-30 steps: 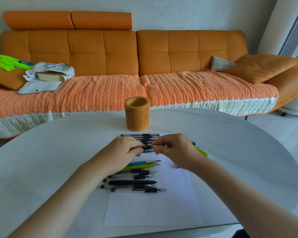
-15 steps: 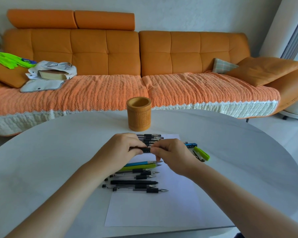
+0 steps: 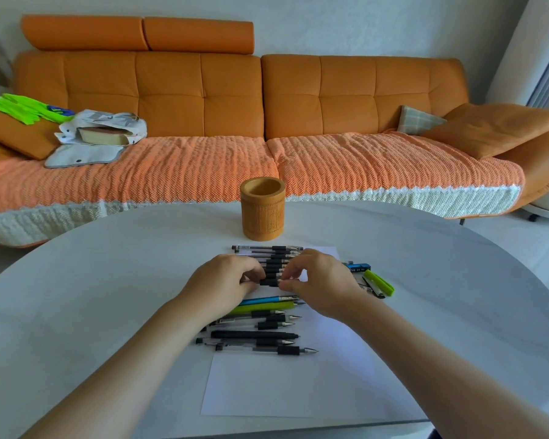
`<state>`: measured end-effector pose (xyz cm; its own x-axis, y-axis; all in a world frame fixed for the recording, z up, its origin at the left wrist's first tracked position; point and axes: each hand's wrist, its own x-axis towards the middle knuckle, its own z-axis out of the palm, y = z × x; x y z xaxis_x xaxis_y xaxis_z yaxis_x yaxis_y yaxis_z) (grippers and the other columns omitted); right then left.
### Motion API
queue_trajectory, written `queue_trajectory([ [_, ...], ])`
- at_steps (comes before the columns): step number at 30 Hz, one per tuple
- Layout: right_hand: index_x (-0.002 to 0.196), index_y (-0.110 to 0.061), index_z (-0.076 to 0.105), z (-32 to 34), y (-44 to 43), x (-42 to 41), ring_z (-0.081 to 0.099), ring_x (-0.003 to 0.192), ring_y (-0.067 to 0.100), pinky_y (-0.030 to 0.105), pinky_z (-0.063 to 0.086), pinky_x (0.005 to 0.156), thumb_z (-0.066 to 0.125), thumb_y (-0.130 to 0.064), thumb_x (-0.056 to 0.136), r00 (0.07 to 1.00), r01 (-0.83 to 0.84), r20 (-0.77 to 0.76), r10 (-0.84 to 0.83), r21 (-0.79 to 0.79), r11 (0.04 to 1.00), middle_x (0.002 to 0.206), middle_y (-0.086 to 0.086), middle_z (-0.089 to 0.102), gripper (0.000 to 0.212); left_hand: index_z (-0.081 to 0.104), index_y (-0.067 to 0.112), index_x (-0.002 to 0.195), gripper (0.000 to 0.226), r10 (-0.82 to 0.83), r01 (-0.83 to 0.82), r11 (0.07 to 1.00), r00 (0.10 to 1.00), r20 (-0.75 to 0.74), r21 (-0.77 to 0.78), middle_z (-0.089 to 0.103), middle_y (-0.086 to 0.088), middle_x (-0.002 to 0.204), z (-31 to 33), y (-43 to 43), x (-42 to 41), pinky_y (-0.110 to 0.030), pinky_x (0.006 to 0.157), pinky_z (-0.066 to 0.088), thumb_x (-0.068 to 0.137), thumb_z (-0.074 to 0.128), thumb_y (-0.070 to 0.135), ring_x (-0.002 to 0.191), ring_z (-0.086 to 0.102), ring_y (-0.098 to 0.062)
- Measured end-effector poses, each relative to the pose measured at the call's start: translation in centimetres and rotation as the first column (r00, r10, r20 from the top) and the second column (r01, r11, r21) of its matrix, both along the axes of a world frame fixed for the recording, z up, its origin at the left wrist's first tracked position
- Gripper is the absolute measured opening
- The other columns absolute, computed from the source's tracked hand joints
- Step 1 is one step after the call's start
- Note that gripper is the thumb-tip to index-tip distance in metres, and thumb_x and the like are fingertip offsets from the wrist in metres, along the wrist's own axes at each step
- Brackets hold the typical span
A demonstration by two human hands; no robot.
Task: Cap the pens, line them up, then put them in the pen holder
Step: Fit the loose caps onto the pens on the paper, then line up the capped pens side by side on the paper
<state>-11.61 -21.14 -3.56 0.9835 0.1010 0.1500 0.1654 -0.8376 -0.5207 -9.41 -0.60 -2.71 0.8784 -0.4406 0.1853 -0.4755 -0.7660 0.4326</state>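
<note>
White table (image 3: pixel 108 296) bears black-gripped pen (image 3: pixel 269 282) between both hands.

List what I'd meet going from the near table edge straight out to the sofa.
Paper → uncapped pens → hands on a pen → capped row → holder → sofa.

Pens (image 3: pixel 260 339) on paper (image 3: pixel 286 381), perhaps touching, before holder (image 3: pixel 262 213)

Illumination is soft, even daylight, apparently from the right. Soft sheen shows on the table (image 3: pixel 108 296), no harsh glare. Shadows under the forearms are faint. Wide-angle distortion bows the edges. Focus is sharp centrally, slightly softer peripherally.
</note>
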Motion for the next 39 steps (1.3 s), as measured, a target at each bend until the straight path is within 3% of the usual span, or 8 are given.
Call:
queue_trajectory([
  [6,0.096,-0.033,0.068,-0.4,0.2,0.4,0.054,0.08,0.01,0.026,0.043,0.063,0.064,-0.046,0.088,0.997,-0.006,0.072,0.019,-0.169,0.986,0.094,-0.013,0.056,0.016,0.07,0.025,0.102,0.017,-0.027,0.027,1.0,0.999,0.037,0.002,0.054,0.011,0.104,-0.9,-0.4,0.4,-0.031,0.088,0.048,0.087,0.069,0.019,0.102,0.05,-0.008],
  [11,0.105,-0.034,0.067,0.1,-1.1,0.5,0.055,0.084,0.008,0.025,0.045,0.068,0.061,-0.048,0.09,0.995,-0.006,0.095,0.022,-0.169,0.986,0.101,-0.014,0.059,0.021,0.067,0.026,0.112,0.024,-0.039,0.037,0.999,0.996,0.083,0.029,0.055,0.011,0.111,-0.8,-0.4,0.5,-0.027,0.092,0.043,0.089,0.066,0.021,0.111,0.045,-0.008],
  [15,0.102,-0.034,0.069,0.8,-3.9,0.7,0.058,0.084,0.01,0.027,0.045,0.068,0.056,-0.037,0.095,0.988,0.106,0.131,-0.086,-0.158,0.982,0.103,-0.013,0.062,0.015,0.066,0.03,0.107,0.018,-0.057,0.057,0.998,0.995,0.086,0.0,0.053,0.015,0.105,-0.5,-0.9,0.1,-0.013,0.081,0.037,0.09,0.065,0.025,0.101,0.047,-0.001],
  [19,0.103,-0.035,0.069,1.0,-6.9,0.5,0.054,0.08,0.01,0.027,0.039,0.064,0.049,-0.026,0.099,0.972,0.212,0.144,-0.188,-0.175,0.961,0.111,-0.012,0.062,0.022,0.066,0.034,0.094,0.006,-0.081,0.081,0.995,0.997,0.003,0.059,0.053,0.016,0.094,-0.4,-1.6,-0.4,-0.024,0.078,0.046,0.089,0.064,0.036,0.088,0.051,0.0],
  [24,0.119,-0.037,0.065,1.0,-8.8,-0.1,0.059,0.111,0.016,0.026,0.039,0.073,0.043,-0.022,0.098,0.956,0.291,0.072,-0.284,-0.332,0.897,0.13,-0.013,0.06,0.033,0.071,0.037,0.104,0.018,-0.08,0.096,0.986,0.99,-0.116,0.137,0.055,0.017,0.096,-0.3,-1.8,-0.1,-0.031,0.083,0.048,0.09,0.062,0.043,0.089,0.053,-0.004],
  [30,0.114,-0.035,0.068,0.5,-8.3,-0.4,0.06,0.103,0.021,0.032,0.051,0.074,0.049,-0.013,0.09,0.972,0.233,0.057,-0.23,-0.411,0.882,0.113,-0.007,0.068,0.037,0.07,0.04,0.098,0.012,-0.059,0.076,0.99,0.989,-0.137,0.122,0.057,0.017,0.095,0.1,-2.1,-0.2,-0.033,0.083,0.049,0.086,0.066,0.041,0.088,0.055,-0.002],
  [34,0.125,-0.034,0.062,0.5,-8.1,-0.3,0.054,0.109,0.017,0.027,0.038,0.072,0.055,-0.019,0.092,0.981,0.194,0.076,-0.178,-0.38,0.905,0.117,-0.011,0.065,0.037,0.065,0.038,0.09,0.009,-0.043,0.052,0.997,0.989,-0.14,0.065,0.06,0.019,0.093,0.0,-2.2,-0.6,-0.027,0.079,0.05,0.084,0.071,0.035,0.085,0.057,0.002],
  [39,0.117,-0.032,0.069,0.7,-7.8,-0.2,0.051,0.098,0.021,0.031,0.043,0.08,0.056,-0.022,0.094,0.99,0.13,0.101,-0.1,-0.351,0.927,0.107,-0.005,0.064,0.028,0.066,0.036,0.102,0.021,-0.048,0.044,0.999,0.977,-0.206,-0.02,0.062,0.019,0.091,0.1,-2.3,-0.7,-0.019,0.077,0.048,0.083,0.074,0.029,0.082,0.058,0.001],
])
